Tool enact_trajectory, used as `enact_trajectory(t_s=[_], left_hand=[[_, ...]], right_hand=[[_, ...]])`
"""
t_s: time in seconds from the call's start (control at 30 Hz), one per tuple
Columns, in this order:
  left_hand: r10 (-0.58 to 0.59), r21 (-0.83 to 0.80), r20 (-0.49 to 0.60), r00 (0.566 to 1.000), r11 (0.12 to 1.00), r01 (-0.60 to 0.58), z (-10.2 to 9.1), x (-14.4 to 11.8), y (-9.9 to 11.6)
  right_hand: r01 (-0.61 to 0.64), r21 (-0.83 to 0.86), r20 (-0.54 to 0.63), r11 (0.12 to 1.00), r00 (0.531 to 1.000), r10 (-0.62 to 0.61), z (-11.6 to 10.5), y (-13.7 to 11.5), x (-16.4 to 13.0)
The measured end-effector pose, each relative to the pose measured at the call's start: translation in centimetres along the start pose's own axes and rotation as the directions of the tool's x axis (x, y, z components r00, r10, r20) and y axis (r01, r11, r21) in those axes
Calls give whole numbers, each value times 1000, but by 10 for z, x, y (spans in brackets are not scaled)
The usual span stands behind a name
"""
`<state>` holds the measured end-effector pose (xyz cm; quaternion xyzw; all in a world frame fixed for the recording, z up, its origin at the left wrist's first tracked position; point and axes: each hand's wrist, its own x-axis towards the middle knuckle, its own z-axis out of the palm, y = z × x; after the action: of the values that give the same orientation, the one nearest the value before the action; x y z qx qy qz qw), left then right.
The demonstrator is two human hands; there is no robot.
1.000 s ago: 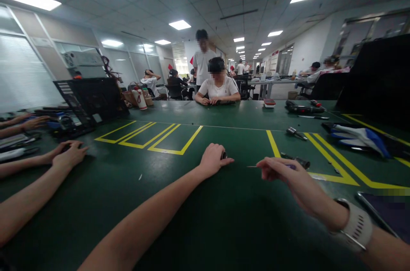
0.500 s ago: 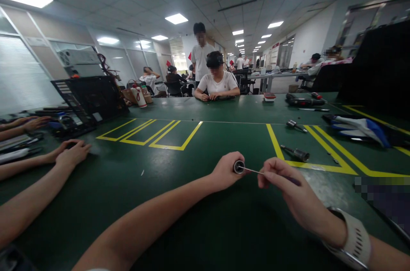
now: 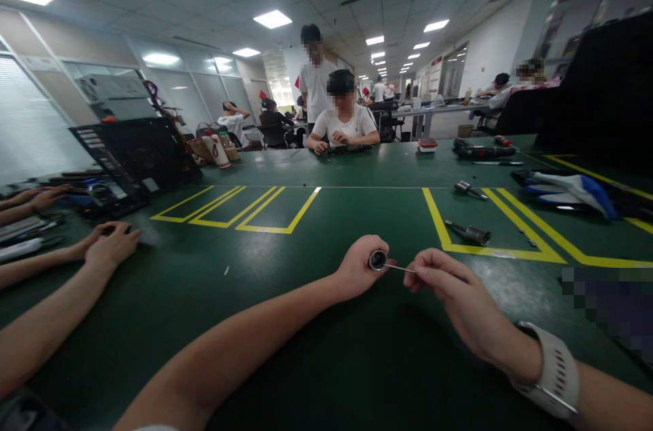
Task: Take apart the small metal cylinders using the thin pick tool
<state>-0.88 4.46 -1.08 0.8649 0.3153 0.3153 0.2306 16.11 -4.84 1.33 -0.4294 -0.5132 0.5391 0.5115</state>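
My left hand [image 3: 360,266] is closed around a small dark cylindrical part [image 3: 378,260] with a shiny round end, held just above the green table [image 3: 286,322]. My right hand [image 3: 449,288], with a pale wristband behind it, pinches a thin screwdriver [image 3: 400,268] whose metal tip touches the part's round end. The two hands are close together at the table's middle front.
Two dark cylindrical tools [image 3: 469,232] [image 3: 466,190] lie by yellow floor-tape lines at right. A blue and white cloth [image 3: 566,186] lies far right. Another person's hands [image 3: 109,244] rest at left near a black case [image 3: 137,159]. A person sits opposite at the table's far edge.
My left hand lifted the cylindrical part off the table and turned its end toward me. My right hand brought the screwdriver tip to it. The view tilted down slightly.
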Motion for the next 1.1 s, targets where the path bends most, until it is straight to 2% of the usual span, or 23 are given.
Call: enact_trajectory(t_s=[0.07,0.17,0.27,0.37,0.43,0.53,0.7,0.87,1.0,1.1], left_hand=[[-6,-25,-17,1000,1000,6,0,0,-1],[-43,-68,-33,999,997,41,1,1,-2],[-73,-69,-43,996,995,70,1,2,-3],[-81,-2,-55,995,997,81,2,3,-2],[-67,44,-56,996,997,70,2,3,-2],[-55,71,-31,998,996,57,2,4,-5],[-64,0,16,998,998,64,-1,9,-13],[-56,-81,0,998,995,56,-4,12,-23],[-39,-38,-4,999,999,39,-6,14,-26],[-33,37,10,999,999,32,-7,15,-26]], right_hand=[[-48,155,-5,987,999,50,1,3,1],[-76,260,-2,963,997,79,3,5,1],[-59,218,-11,974,998,63,4,6,0],[-46,81,-45,996,998,49,4,6,-2],[-66,57,-43,996,997,69,4,6,-2],[-128,195,4,972,992,129,2,8,2],[-232,456,78,859,972,221,-1,16,12],[-269,507,121,818,963,242,-4,23,18],[-270,521,124,810,963,241,-6,25,19],[-233,487,96,842,972,214,-6,23,18]])
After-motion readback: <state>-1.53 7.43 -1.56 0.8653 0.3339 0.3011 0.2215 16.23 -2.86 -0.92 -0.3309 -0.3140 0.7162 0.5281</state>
